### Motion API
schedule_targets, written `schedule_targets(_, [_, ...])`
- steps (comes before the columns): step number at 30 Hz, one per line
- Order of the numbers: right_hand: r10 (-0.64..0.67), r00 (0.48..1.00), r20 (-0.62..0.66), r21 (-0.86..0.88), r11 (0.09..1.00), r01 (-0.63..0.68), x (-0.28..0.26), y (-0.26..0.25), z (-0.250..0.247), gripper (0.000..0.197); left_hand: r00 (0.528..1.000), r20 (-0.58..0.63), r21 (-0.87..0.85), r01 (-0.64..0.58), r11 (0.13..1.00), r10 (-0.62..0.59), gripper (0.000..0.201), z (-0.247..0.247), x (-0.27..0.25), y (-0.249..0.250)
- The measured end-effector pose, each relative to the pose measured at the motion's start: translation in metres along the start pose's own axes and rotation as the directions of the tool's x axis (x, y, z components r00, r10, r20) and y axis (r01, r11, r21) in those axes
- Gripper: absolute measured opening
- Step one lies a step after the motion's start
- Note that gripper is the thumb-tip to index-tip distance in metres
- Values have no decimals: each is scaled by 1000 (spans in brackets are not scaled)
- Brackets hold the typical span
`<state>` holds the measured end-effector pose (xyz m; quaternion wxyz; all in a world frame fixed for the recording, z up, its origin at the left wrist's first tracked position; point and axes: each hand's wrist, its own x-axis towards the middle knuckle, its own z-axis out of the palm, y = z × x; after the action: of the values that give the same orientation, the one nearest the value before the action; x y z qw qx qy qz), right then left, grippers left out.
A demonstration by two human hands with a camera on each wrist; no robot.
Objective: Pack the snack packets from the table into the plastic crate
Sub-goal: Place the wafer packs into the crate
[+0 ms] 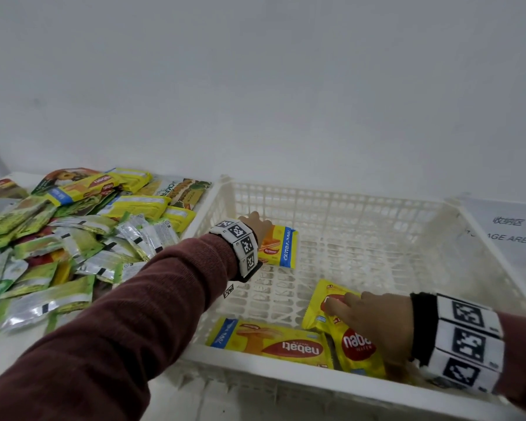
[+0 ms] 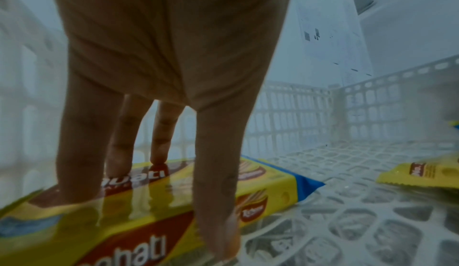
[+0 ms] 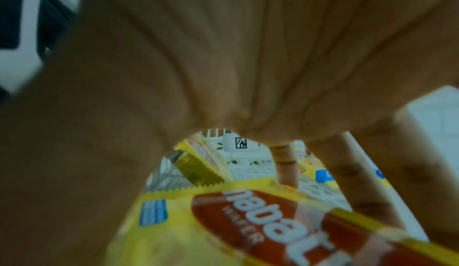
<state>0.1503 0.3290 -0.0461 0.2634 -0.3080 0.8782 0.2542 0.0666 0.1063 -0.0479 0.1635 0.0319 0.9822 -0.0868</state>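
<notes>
While snack packets [image 1: 73, 238] heap the table [image 1: 0, 350] beside the crate [image 1: 346, 208], the left hand [image 1: 255, 226] lays straight fingers [image 2: 164, 132] on a flat packet [image 1: 281, 247] in its far-left corner; the right hand [image 1: 377, 323] grips a tilted packet [image 1: 356, 347] at its front.

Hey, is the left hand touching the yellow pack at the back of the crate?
Touching. In the left wrist view, fingertips of the left hand press on top of the pack.

The crate [image 1: 346, 208] was matt white lattice plastic, the snack packets [image 1: 82, 238] glossy crinkled film, the sleeve [image 1: 134, 314] soft knitted cloth.
</notes>
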Motion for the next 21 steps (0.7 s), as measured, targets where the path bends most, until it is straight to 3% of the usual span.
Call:
schedule_targets(4, [-22,1000,20,-46,999,23,-3,-9,-2,103,999,-14,22,-50,999,50,78,3,-5,-6])
schedule_targets(9, [-97,995,-27,169,980,100,4,19,-29,106,998,-10,-1,-54,999,54,76,1,-3,-8])
schedule_targets(14, [13,968,-252,335,939,74,44,52,-64,110,998,-1,-13,-62,998,62,69,-1,1,-5])
schedule_targets(18, [103,948,-300,345,939,7,79,50,-60,111,998,-15,-3,-55,998,55,62,-2,1,-4])
schedule_targets(21, [117,934,-338,356,934,11,91,45,-54,102,998,-18,-13,-54,998,53,58,-2,2,-5])
